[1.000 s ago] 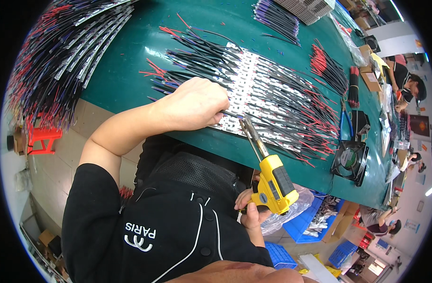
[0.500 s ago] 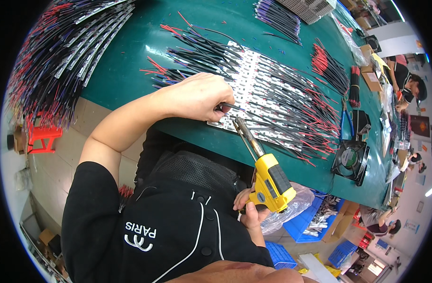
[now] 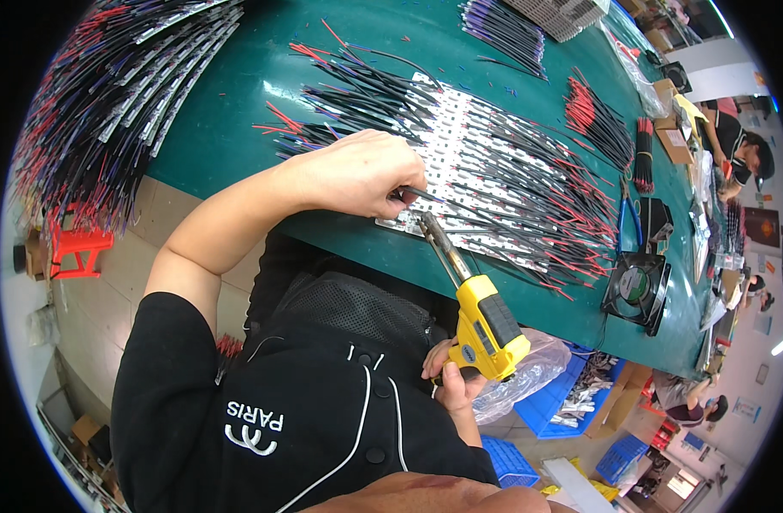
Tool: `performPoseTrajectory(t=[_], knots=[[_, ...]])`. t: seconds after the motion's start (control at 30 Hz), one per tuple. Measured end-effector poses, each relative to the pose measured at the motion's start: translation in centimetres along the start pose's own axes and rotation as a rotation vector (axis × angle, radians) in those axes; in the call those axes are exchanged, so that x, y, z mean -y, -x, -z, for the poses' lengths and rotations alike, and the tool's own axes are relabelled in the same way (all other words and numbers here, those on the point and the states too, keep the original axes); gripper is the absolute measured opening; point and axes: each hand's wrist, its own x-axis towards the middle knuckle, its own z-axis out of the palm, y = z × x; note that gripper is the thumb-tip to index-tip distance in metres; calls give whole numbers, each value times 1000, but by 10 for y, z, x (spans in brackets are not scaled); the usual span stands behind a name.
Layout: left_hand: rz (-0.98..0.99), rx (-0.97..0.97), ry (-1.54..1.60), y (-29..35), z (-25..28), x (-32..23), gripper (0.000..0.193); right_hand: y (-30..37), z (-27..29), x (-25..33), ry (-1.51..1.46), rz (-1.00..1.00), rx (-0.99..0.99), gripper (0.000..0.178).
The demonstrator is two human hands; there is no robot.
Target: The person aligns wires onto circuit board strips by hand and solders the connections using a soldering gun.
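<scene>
My left hand [image 3: 367, 175] is closed, its thumb and fingers pinching a black wire [image 3: 430, 197] over the near edge of a white panel of small boards [image 3: 441, 141]. Many black wires with red ends spread out from both sides of this panel. My right hand [image 3: 453, 376] wraps round the handle of a yellow and black soldering gun [image 3: 485, 329]. The gun's metal barrel points away from me, a thin tube running beside it. Its tip is close to my left fingers, at the wire and panel; whether it touches cannot be made out.
A thick pile of wired strips [image 3: 144, 94] overhangs the table at left, above a red stool [image 3: 77, 252]. Red-tipped wire bundles [image 3: 601, 124], blue-handled pliers [image 3: 629, 224] and a small black fan [image 3: 636, 292] lie at right. Blue bins [image 3: 571, 389] stand below. Other people work far right.
The soldering gun's yellow body has shifted slightly left with my right hand, its tip staying near the same spot. My left hand has barely moved.
</scene>
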Motion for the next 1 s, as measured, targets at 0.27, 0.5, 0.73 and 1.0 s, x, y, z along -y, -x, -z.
performPoseTrajectory(t=[0.27, 0.5, 0.73, 1.0], knots=[[-33, -32, -8, 1, -2, 0, 11, -2, -7, 7, 37, -7, -99, 52], [-41, -123, -35, 5, -9, 3, 13, -6, -12, 11, 51, 13, -112, 55], [93, -150, -16, 9, -9, -7, 13, -3, -11, 5, 23, -10, -119, 39], [142, -143, -20, 9, -11, -10, 14, -2, -8, -3, 50, -25, -76, 37]])
